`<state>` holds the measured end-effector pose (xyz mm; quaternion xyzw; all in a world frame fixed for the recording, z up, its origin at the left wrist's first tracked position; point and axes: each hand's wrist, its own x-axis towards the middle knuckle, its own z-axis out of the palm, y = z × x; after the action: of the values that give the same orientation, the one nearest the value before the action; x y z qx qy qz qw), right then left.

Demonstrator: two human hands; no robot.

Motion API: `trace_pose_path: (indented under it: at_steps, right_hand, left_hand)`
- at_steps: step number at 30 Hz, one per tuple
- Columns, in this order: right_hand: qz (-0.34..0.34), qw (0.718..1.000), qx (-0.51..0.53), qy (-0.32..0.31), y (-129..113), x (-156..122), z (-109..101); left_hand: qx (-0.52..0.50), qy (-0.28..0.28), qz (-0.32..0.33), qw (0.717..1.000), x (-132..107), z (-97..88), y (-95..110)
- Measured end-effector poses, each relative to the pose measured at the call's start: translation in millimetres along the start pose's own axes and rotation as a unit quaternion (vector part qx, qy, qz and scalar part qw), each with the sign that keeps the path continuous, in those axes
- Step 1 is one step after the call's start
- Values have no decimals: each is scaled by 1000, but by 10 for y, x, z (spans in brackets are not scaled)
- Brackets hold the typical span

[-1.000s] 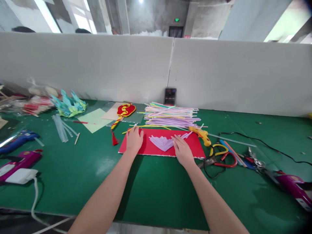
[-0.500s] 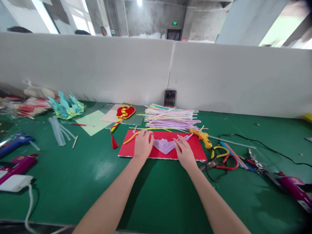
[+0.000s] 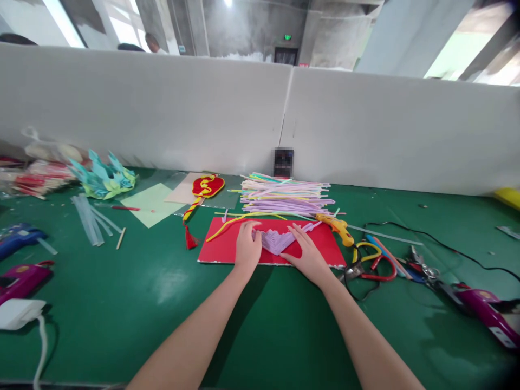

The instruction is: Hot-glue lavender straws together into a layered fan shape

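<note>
A V-shaped piece of lilac pipe cleaners [image 3: 275, 242] lies on a red board [image 3: 217, 250], its point toward me. My left hand [image 3: 248, 246] is curled around the left end of the piece, with the fingertips partly hidden. At the right side, my right hand [image 3: 307, 257] has its fingers on the upper edge and its thumb at the lower edge, holding the piece between them. Loose lilac ends stick out beyond the right fingers. A bent yellow pipe cleaner [image 3: 219, 230] rests on the board's left part.
Behind the board lies a pile of pastel pipe cleaners [image 3: 286, 197]. A yellow glue gun [image 3: 339, 228], scissors [image 3: 384, 269] and a black cord [image 3: 439, 244] are at right. At left are a red tasselled fan [image 3: 208, 186], glue sticks [image 3: 87, 219] and a blue glue gun [image 3: 20, 239].
My left hand has moved right, closer to the middle of the lilac piece. My right thumb has moved down and left to its lower edge, spreading away from the fingers.
</note>
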<state>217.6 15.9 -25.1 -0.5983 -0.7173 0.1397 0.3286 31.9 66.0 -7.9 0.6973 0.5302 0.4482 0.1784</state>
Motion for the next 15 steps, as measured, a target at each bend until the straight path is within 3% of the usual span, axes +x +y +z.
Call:
trace_pose_path:
  at_steps: [4,9,15]
  right_hand:
    - [-15,1000,2,5,-1,6,31]
    - [-39,993,-53,98,41,74,-15]
    - [-47,986,-129,91,145,554,-250]
  left_hand:
    - [-5,-33,30,999,-41,32,15]
    - [17,-62,66,996,-83,32,45]
    - [50,-84,80,992,-110,25,81]
